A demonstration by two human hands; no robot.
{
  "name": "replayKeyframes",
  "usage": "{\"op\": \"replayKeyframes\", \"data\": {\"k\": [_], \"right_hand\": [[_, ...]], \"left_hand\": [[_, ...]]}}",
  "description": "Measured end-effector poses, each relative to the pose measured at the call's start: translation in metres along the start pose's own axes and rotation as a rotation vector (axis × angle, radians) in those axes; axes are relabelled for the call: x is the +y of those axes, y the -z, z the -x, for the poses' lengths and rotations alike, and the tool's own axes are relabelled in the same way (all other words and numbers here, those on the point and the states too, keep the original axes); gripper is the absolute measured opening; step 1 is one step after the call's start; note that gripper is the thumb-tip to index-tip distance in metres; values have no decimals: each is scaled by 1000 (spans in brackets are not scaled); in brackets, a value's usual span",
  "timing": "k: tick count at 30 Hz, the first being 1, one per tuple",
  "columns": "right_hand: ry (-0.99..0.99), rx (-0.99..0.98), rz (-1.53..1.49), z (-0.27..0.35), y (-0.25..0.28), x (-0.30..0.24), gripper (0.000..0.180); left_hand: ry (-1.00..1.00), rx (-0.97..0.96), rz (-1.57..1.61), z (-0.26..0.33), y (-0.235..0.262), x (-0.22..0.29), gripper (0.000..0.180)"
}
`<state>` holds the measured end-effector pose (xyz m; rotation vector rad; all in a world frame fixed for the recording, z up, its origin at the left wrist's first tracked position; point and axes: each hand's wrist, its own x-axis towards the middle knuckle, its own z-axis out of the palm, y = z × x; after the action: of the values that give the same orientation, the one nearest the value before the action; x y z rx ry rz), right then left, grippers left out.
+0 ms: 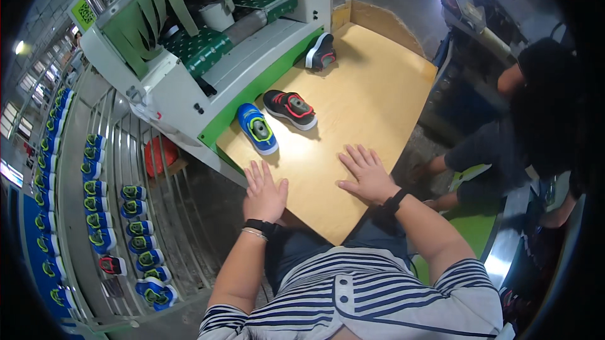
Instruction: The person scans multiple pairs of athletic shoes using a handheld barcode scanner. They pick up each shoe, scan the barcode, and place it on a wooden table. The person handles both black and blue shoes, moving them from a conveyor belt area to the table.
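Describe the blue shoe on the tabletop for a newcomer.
Find the white-and-green machine, then the wooden tabletop before it. The blue shoe sits there, just beyond the left hand. On that tabletop, only it is blue; the two dark shoes have red trim.

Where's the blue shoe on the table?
In the head view, the blue shoe stands on the table at left, beyond the left hand, beside a dark shoe.
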<state>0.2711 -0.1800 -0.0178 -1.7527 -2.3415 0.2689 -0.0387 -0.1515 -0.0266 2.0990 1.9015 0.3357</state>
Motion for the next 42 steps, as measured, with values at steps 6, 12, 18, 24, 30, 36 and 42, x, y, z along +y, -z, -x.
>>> {"op": "replayKeyframes", "data": {"k": [6,12,18,24,30,36,42], "right_hand": [[41,48,15,-4,-10,1,80],[20,77,4,1,-8,-2,70],[55,117,-87,0,-9,9,65],[32,66,-99,2,-7,4,65],[-21,20,-76,5,-8,-3,66],[-4,42,-125,4,-11,2,68],[14,142,-202,16,-17,6,67]], "left_hand": [[82,-22,-32,1,-1,1,84],[61,-63,33,-11,1,10,81],[407,385,625,46,-31,-64,63],[138,69,732,-9,-36,-14,57],[71,-88,739,-45,-36,-13,51],[69,-114,743,-51,-36,-18,46],[55,-95,754,-36,-58,-21,41]]}}
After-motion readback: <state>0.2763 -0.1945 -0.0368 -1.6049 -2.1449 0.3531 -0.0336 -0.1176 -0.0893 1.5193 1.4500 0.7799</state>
